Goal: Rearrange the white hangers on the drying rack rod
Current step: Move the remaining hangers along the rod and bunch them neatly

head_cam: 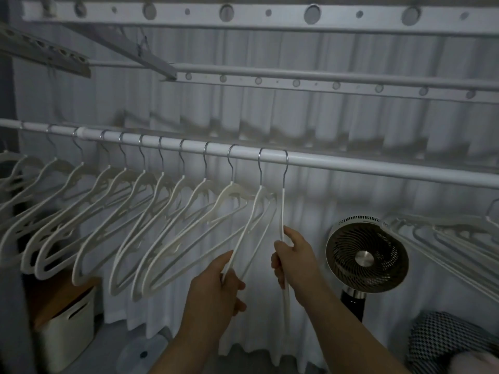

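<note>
Nearest, the left hand (218, 290) pinches the second-last hanger (253, 211) and the right hand (291, 263) grips the end hanger (283, 209), both hooked on the rod (378, 168) beyond, where the evenly spaced row of white hangers (233, 190) suggests only these two remain to be placed.

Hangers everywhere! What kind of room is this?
Probably a laundry-drying corner at home: a row of white hangers on a rod, perforated drying bars overhead, and a fan by the curtain.
</note>
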Available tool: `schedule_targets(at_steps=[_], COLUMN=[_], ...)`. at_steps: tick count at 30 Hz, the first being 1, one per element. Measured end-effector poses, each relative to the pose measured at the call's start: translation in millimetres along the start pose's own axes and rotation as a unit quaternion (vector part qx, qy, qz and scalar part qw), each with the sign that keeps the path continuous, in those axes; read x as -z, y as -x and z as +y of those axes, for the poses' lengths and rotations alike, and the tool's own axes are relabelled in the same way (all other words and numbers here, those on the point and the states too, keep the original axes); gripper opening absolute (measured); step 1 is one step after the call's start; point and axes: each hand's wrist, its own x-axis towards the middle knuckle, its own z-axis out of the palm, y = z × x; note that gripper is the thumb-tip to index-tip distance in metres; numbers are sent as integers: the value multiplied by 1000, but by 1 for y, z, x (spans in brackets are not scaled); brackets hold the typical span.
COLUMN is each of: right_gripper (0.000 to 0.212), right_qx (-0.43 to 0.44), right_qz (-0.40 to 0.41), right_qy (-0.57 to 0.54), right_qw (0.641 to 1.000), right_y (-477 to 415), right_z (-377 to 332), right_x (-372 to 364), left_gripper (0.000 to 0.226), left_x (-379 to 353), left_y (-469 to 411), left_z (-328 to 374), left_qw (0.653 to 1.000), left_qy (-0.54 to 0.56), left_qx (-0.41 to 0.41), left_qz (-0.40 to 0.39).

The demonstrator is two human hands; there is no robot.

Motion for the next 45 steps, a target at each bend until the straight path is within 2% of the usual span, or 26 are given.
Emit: schedule_targets(at_steps=[9, 16, 22, 26, 29, 31, 33, 36, 38, 41, 45], right_gripper=[41, 44, 38, 24, 13, 15, 17, 16, 17, 15, 20], right_qx=[13, 14, 82, 111, 144, 178, 208, 228, 234, 200, 133], right_qz=[-11, -31, 46, 68, 82, 96, 122, 158, 187, 217, 209], right_qy=[9, 27, 79, 75, 74, 78, 89, 121, 135, 153, 191], right_qw=[1000, 999, 992, 989, 983, 976, 967, 953, 945, 943, 950], right_y=[2, 7, 11, 21, 36, 46, 57, 66, 67, 67, 60], right_z=[0, -6, -5, -11, -18, -23, -28, -34, -35, -30, -22], right_x=[4, 9, 34, 71, 115, 152, 193, 258, 300, 353, 398], left_gripper=[32, 38, 41, 30, 20, 17, 21, 32, 31, 28, 29], left_x=[10, 17, 28, 10, -31, -69, -110, -168, -204, -253, -310], left_y=[-4, 4, 11, 28, 47, 62, 77, 94, 104, 119, 133], left_z=[-10, -2, 14, 31, 42, 50, 53, 48, 40, 34, 41], left_qw=[991, 984, 968, 938, 929, 932, 946, 974, 985, 992, 990], left_qy=[-108, -144, -207, -223, -166, -128, -93, -42, -28, -16, 12], left_qx=[-46, -52, -53, -149, -222, -251, -260, -203, -162, -122, -102], left_qz=[61, 86, 134, 221, 247, 226, 170, 92, 45, -13, -98])
